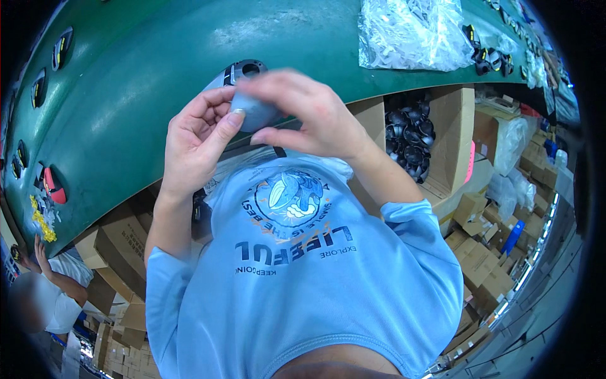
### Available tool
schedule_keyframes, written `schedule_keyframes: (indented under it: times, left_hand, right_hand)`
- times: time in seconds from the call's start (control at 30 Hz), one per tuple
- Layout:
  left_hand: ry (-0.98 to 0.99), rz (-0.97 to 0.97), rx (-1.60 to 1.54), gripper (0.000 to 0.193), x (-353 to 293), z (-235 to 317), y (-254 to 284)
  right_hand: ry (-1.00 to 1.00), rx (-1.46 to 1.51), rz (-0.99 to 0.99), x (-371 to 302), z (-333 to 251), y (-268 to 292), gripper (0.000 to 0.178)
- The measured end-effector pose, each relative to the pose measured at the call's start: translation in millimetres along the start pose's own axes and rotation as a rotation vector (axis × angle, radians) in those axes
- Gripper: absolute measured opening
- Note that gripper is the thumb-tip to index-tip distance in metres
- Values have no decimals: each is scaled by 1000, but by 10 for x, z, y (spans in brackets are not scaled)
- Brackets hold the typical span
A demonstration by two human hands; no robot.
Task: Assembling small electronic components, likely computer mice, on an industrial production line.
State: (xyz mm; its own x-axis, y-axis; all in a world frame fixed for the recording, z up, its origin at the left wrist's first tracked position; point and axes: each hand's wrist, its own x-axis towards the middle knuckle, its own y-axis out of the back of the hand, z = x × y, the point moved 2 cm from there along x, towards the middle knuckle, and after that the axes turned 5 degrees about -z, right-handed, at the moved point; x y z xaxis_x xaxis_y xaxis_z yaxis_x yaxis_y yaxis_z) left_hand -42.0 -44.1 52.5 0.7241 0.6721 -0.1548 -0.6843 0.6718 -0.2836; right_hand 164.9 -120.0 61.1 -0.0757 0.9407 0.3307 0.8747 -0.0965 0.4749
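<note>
In front of my chest my left hand point(199, 139) pinches a smooth, rounded grey-blue piece point(257, 115) between thumb and fingers. My right hand point(309, 114) is at the other side of that piece, its fingers bent over the top and its thumb close to the lower edge. Motion smears those right fingers, so their grip is unclear. Just beyond my hands, at the green table's near edge, is a black and grey plastic housing point(233, 74) with a round hole. My fingers partly cover it, and I cannot tell whether it joins the grey-blue piece.
The green table point(139, 82) carries a clear bag of whitish parts point(413, 35), black housings point(485, 57), a red and black piece point(54, 186) and yellow bits point(41, 220). Below its edge stands a carton of black parts point(410, 136). A co-worker point(60, 284) is at left.
</note>
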Motion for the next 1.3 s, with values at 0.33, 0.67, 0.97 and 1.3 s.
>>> schedule_keyframes:
  times: [0.33,0.67,0.97,1.3]
  left_hand:
    - [-486,152,1218,65,215,104,202]
    - [-422,-75,1335,74,224,-148,469]
    - [-449,-103,1344,79,212,-158,496]
    - [-463,-124,1347,80,246,-167,535]
  right_hand:
    - [213,-225,74,272,464,2,64]
    - [290,-380,-295,344,680,22,59]
    - [291,-219,-283,447,689,60,63]
    - [164,-433,-305,345,710,38,61]
